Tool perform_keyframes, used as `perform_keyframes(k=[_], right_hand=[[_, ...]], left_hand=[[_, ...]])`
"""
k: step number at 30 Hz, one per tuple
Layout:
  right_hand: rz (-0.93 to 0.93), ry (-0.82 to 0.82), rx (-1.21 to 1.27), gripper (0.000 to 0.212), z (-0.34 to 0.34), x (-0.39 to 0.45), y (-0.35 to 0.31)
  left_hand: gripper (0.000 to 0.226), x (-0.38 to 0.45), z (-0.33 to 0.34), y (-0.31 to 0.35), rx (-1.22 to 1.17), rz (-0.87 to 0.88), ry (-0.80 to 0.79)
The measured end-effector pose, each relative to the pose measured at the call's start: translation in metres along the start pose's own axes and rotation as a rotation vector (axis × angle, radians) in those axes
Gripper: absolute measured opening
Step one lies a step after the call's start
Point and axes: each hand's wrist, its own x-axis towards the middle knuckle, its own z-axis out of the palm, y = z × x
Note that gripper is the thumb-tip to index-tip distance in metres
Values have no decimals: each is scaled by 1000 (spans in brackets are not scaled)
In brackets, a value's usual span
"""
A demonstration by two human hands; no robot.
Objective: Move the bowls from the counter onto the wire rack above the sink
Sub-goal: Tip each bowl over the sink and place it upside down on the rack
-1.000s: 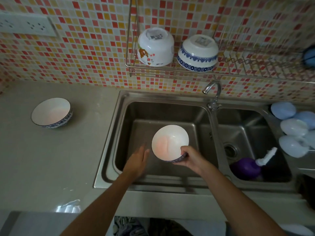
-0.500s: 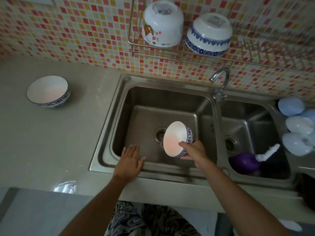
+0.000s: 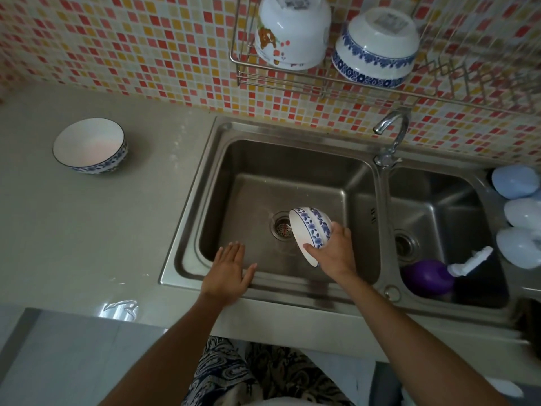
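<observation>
1. We saw the right hand [image 3: 336, 254] gripping a blue-patterned bowl [image 3: 311, 230] by its rim, thumb on the near edge; the bowl was tipped on its side over the left basin of the sink [image 3: 292, 174], just beside the drain [image 3: 281, 228], opening facing left.
2. The left hand [image 3: 227, 272] lay flat with fingers straight and spread on the sink's front rim, holding nothing.
3. A second blue-rimmed bowl [image 3: 90, 146] stood upright on the counter [image 3: 87, 230], well left of the sink.
4. On the wire rack [image 3: 292, 80] above the sink, two bowls sat upside down: a white floral bowl [image 3: 292, 33] at left, a blue-banded bowl [image 3: 377, 48] just beside it at right.
5. The faucet [image 3: 392, 133] stood between the two basins.
6. The right basin held a purple bottle [image 3: 429, 276] lying on its side.
7. Pale blue rounded items [image 3: 518, 215] sat at the far right edge; we couldn't tell what they were.
</observation>
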Motion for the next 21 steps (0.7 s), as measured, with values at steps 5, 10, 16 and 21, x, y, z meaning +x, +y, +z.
perform_keyframes(k=[5, 10, 16, 21], right_hand=[[-129, 38, -150, 79, 4, -8, 2], [-306, 82, -467, 85, 13, -19, 11], [-251, 113, -402, 84, 12, -24, 8], [40, 91, 119, 69, -3, -16, 0]], left_hand=[[80, 0, 2, -1, -2, 4, 12], [72, 0, 2, -1, 2, -2, 22], [77, -2, 1, -1, -17, 13, 37], [84, -2, -2, 1, -65, 24, 47]])
